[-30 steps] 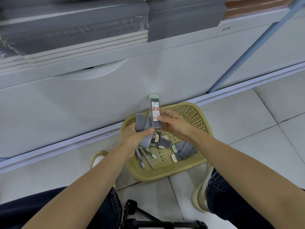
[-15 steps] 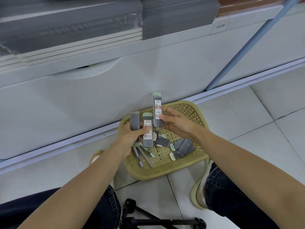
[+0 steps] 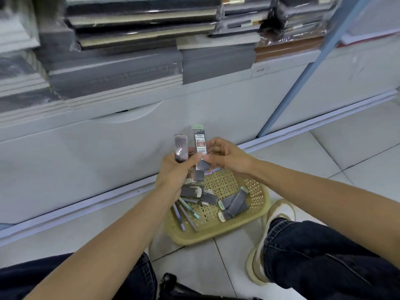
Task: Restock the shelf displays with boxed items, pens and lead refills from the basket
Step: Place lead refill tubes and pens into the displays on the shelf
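Note:
A yellow perforated basket sits on the floor tiles against the white shelf base. Inside lie several grey lead refill cases with pale green caps and a few pens. My left hand grips a bunch of refill cases upright above the basket's back edge. My right hand pinches one labelled refill case with a green cap, held upright right beside the bunch and touching my left thumb.
Stacks of wrapped notebooks fill the low shelf above a white drawer front. A blue upright post stands at the right. My shoe touches the basket's right side. A black tripod lies between my knees.
Both hands rose and came together; the labelled case now sits against the bunch in my left hand. The view tilted up, showing more of the shelf.

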Demonstrator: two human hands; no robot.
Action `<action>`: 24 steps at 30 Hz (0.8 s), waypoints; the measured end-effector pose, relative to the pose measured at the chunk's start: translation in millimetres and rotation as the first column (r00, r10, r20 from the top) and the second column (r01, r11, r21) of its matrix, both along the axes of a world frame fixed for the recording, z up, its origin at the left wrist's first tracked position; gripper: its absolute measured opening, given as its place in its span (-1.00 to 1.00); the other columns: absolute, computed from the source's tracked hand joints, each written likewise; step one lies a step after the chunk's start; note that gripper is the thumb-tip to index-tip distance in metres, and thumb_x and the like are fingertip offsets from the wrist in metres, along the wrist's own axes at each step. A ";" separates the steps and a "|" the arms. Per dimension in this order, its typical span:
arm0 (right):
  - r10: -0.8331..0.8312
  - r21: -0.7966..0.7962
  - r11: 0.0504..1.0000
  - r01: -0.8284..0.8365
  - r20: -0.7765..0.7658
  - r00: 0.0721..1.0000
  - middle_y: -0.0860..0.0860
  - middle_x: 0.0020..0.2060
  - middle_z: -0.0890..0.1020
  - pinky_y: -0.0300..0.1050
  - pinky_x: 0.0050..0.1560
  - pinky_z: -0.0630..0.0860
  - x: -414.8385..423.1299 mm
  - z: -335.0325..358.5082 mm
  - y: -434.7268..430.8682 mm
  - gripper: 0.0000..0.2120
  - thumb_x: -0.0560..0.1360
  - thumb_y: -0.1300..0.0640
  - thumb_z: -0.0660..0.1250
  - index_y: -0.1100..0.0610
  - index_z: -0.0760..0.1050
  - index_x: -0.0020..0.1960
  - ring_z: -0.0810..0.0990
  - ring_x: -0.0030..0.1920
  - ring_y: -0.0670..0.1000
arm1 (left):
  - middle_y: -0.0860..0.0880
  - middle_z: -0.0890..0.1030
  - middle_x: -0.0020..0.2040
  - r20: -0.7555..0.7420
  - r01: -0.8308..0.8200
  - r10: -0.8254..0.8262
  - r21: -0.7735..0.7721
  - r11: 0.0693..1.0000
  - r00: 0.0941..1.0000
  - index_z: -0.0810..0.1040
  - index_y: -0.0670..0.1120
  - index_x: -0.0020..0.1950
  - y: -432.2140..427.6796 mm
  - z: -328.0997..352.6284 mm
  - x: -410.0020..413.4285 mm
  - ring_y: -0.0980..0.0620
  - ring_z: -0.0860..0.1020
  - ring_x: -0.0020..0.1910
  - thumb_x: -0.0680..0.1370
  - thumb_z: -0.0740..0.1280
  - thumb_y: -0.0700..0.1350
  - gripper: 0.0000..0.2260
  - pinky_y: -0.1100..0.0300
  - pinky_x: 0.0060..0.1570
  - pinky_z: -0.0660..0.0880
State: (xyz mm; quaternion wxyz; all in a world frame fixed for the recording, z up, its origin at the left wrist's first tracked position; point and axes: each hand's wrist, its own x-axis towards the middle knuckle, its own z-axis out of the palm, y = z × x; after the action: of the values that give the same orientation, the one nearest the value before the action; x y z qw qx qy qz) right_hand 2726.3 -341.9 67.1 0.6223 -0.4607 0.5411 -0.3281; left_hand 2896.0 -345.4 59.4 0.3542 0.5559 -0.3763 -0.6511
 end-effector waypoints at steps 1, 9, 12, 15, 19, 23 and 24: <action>0.018 -0.028 0.999 -0.019 -0.016 1.000 0.19 0.00 0.53 -0.17 -0.17 0.59 -2.3 12.3 0.4 -0.69 0.52 0.39 0.31 0.24 0.33 0.21 0.58 -0.18 -0.02 | -0.11 0.72 -0.14 -0.019 -0.010 0.010 -0.036 0.999 1.000 0.66 -0.09 -0.03 0.8 11.0 -3.2 -0.09 0.69 -0.15 0.42 0.52 -0.16 -0.84 0.04 -0.22 0.64; -0.048 -0.276 0.961 0.000 -0.170 0.984 0.17 -0.05 0.62 -0.07 -0.10 0.59 -23.0 126.3 2.3 -0.63 0.59 0.11 0.27 0.33 0.38 0.28 0.59 -0.08 0.06 | 0.06 0.61 -0.36 -0.013 0.035 -0.040 -0.275 0.961 0.999 0.64 -0.03 -0.10 13.8 105.7 -17.3 0.21 0.43 -0.56 0.43 0.51 -0.19 -0.88 0.34 -0.57 0.35; -0.013 -0.410 0.908 -0.081 -0.222 0.975 0.15 -0.11 0.64 -0.16 -0.15 0.56 -29.7 170.5 2.8 -0.76 0.61 0.18 0.25 0.35 0.49 0.16 0.59 -0.13 0.02 | 0.01 0.63 -0.25 0.010 0.084 -0.085 -0.328 0.941 0.996 0.63 0.00 -0.02 14.7 140.4 -20.1 0.13 0.40 -0.53 0.43 0.51 -0.13 -0.84 0.32 -0.54 0.34; -0.001 -0.490 0.862 -0.130 -0.258 0.966 0.20 -0.01 0.67 -0.10 -0.03 0.61 -41.2 217.6 1.8 -0.77 0.59 0.20 0.28 0.30 0.51 0.18 0.66 -0.03 0.07 | 0.00 0.66 -0.24 0.005 0.102 -0.109 -0.395 0.913 0.994 0.61 0.00 -0.01 6.1 182.4 -26.8 0.12 0.45 -0.49 0.43 0.51 -0.09 -0.83 0.34 -0.55 0.36; -0.035 -0.548 0.828 -0.123 -0.269 0.962 0.11 0.03 0.69 0.01 0.10 0.61 -58.0 279.5 -2.6 -0.76 0.56 0.18 0.32 0.20 0.54 0.21 0.67 0.05 0.08 | -0.03 0.71 -0.17 -0.020 0.161 -0.194 -0.474 0.866 0.981 0.62 -0.02 0.01 -10.8 245.5 -41.9 0.10 0.57 -0.37 0.44 0.50 -0.09 -0.82 0.29 -0.45 0.46; -0.134 -0.664 0.747 -0.026 -0.189 0.973 0.05 0.03 0.69 -0.15 0.01 0.60 -78.3 343.5 -11.8 -0.77 0.58 0.26 0.27 0.24 0.51 0.22 0.67 0.03 0.00 | -0.03 0.72 -0.13 -0.169 0.112 -0.233 -0.527 0.842 0.958 0.60 -0.06 0.05 -33.7 305.1 -54.7 0.06 0.67 -0.17 0.52 0.42 -0.09 -0.87 0.23 -0.35 0.53; -0.189 -0.699 0.715 0.010 -0.179 0.966 0.07 0.02 0.67 -0.16 -0.01 0.60 -84.4 358.8 -15.6 -0.77 0.58 0.27 0.26 0.25 0.50 0.22 0.66 0.01 0.00 | -0.03 0.71 -0.16 -0.191 0.118 -0.256 -0.536 0.836 0.948 0.58 -0.09 0.06 -39.7 317.5 -56.8 0.05 0.67 -0.17 0.54 0.38 -0.11 -0.87 0.22 -0.33 0.55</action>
State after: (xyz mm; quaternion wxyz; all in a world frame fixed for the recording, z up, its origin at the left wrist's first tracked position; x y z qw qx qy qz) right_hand 2642.0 -357.5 425.9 0.3168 -0.6656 0.4735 -0.4821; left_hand 2839.1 -385.1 376.9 0.4702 0.3116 -0.5417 -0.6232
